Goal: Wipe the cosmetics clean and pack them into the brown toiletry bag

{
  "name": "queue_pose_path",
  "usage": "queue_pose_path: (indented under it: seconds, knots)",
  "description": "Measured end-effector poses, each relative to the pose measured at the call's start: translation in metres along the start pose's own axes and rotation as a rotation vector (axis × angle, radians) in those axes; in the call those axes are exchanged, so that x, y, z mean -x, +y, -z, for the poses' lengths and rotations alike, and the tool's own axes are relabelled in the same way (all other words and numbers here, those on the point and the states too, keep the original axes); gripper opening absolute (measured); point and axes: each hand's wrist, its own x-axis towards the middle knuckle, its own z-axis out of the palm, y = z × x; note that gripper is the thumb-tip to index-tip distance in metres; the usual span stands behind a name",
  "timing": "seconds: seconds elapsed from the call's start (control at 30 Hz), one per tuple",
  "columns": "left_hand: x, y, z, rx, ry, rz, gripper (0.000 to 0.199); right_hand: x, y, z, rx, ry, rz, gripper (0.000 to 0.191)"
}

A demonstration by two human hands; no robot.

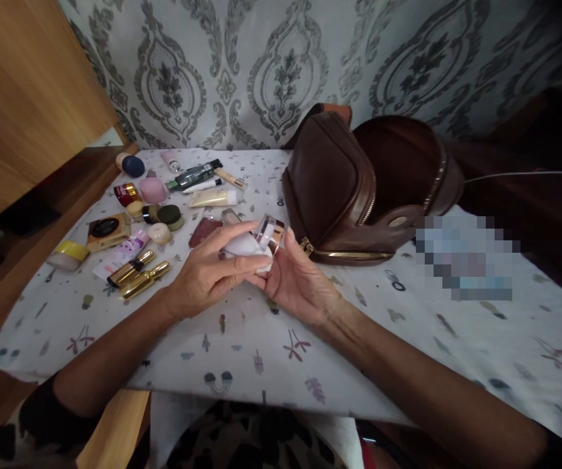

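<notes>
The fingers of my left hand [207, 270] grip white cloth [243, 245], those of my right hand [305, 283] a jar [271, 234] so smooth it might slip toward the front edge of the surface [281, 371].

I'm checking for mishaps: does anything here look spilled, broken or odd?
No spill or breakage stands out. Oddest is the pixelated patch over the tablecloth, right of the brown bag: its blocks hide whatever is there. The bag itself gapes open.
</notes>
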Motion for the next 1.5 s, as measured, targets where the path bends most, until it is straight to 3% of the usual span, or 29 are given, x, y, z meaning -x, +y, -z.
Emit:
queue_pose_path:
  seconds: [0.27, 0.4, 0.63, 0.93, 1.13, 1.23, 1.37, 1.5]
  knots:
    - [0.000, 0.003, 0.001, -0.027, -0.089, 0.009, 0.025, 0.001, -0.004, 0.002, -0.007, -0.043, -0.014, 0.035]
    - [0.000, 0.004, 0.002, 0.008, -0.095, 0.035, 0.024, 0.001, -0.006, 0.003, -0.020, -0.097, -0.070, 0.038]
    - [-0.004, 0.005, 0.007, 0.027, 0.000, 0.148, 0.026, 0.000, -0.007, 0.006, -0.065, -0.093, -0.114, 0.046]
    - [0.001, 0.005, 0.001, 0.226, 0.078, 0.272, 0.031, 0.000, -0.009, 0.004, -0.025, -0.019, -0.037, 0.032]
    - [-0.004, 0.007, 0.005, 0.074, 0.156, 0.137, 0.015, 0.002, -0.003, 0.001, 0.134, -0.057, -0.007, 0.034]
    - [-0.006, 0.007, 0.007, -0.010, 0.229, 0.139, 0.014, 0.003, 0.002, 0.000, 0.267, -0.132, 0.004, 0.031]
    - [-0.007, 0.007, 0.008, -0.029, 0.265, 0.236, 0.015, 0.004, 0.004, -0.001, 0.307, -0.199, 0.012, 0.026]
    - [-0.006, 0.003, 0.006, 0.070, 0.213, 0.412, 0.016, 0.004, 0.003, -0.001, 0.230, -0.209, 0.016, 0.027]
